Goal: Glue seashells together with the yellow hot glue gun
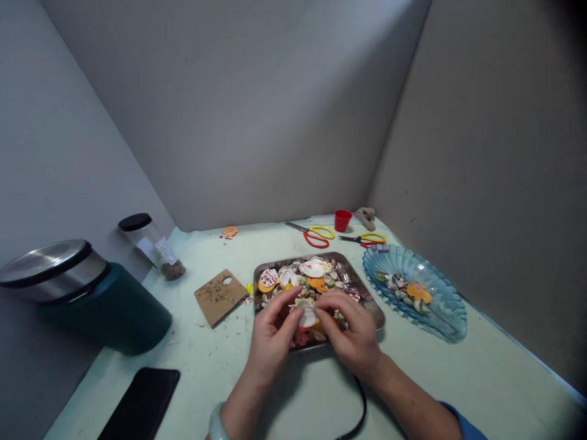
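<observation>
Between my two hands is a whitish seashell (307,315), held over the near part of a metal tray (376,315). My left hand (275,324) pinches its left edge with thumb and forefinger. On the opposite edge my right hand (347,327) has the same kind of pinch. Shells of many sorts fill the tray, among them a white scallop shell (313,269) at the back and a speckled shell (268,278) at the left. Part of the tray's contents is hidden behind my hands.
Left of the tray lie a brown board (215,302), a phone-like black slab (142,403), a large green flask (114,311) and a jar (153,244). Behind are scissors (314,233), pliers-like snips (364,239) and a red cup (342,220). A blue glass dish (440,305) stands right.
</observation>
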Motion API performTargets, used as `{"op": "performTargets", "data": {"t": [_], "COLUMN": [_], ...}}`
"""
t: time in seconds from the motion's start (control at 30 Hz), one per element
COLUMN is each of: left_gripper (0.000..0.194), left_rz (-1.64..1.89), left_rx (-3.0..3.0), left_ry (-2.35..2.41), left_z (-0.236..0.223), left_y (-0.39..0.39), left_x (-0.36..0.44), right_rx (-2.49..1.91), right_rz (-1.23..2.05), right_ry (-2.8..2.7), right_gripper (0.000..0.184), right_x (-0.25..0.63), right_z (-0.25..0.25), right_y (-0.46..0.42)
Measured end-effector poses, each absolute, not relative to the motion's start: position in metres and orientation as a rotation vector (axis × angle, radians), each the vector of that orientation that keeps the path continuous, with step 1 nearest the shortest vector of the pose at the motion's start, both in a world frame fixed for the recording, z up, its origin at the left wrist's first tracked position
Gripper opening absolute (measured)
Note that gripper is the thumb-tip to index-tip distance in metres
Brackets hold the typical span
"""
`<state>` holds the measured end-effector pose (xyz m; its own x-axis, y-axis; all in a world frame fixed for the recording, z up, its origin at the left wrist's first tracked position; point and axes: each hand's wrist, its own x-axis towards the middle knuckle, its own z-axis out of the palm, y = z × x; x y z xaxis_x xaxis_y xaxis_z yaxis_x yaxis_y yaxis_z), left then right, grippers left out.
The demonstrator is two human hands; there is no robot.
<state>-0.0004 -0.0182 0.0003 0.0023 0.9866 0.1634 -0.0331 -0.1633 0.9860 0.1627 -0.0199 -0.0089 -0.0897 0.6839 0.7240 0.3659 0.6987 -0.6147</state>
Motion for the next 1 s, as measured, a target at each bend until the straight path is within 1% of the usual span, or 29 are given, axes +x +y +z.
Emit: {"op": "performTargets", "data": {"t": [0.27, 0.47, 0.67, 0.83, 0.9, 1.0], "left_gripper": [0.032, 0.017, 0.018, 0.027, 0.025, 0.019], "left_rz": [1.296, 1.378, 1.373, 1.318, 1.318, 1.330], "left_rx": [1.292, 1.461, 1.532, 1.267, 1.178, 1.198], "left_ry": [1.101, 1.101, 1.079, 1.126, 1.112, 1.088], "left_z": [-0.0067, -0.0050, -0.0003, -0.0004, -0.0014, -0.0027], "left_y": [-0.0163, -0.0124, -0.0124, -0.0159, -0.0166, -0.0164], "left_x": [0.0003, -0.0018, -0.0038, 0.0009, 0.0020, 0.0011], "right_rx": [-1.005, -1.077, -1.093, -1.096, -1.092, -1.089], "right_rz": [0.501, 0.677, 0.737, 0.793, 0.794, 0.809], "right_ry": [-1.648, -1.599, -1.589, -1.561, -1.555, -1.540], "right_gripper": [0.006, 0.010, 0.010, 0.013, 0.013, 0.014], "right_x": [0.1633, 0.1619, 0.1624, 0.1620, 0.1621, 0.1623], "right_z": [-0.0091, -0.0053, -0.0050, -0.0035, -0.0028, -0.0024], "right_y": [-0.0206, -0.0174, -0.0179, -0.0185, -0.0189, -0.0193]}}
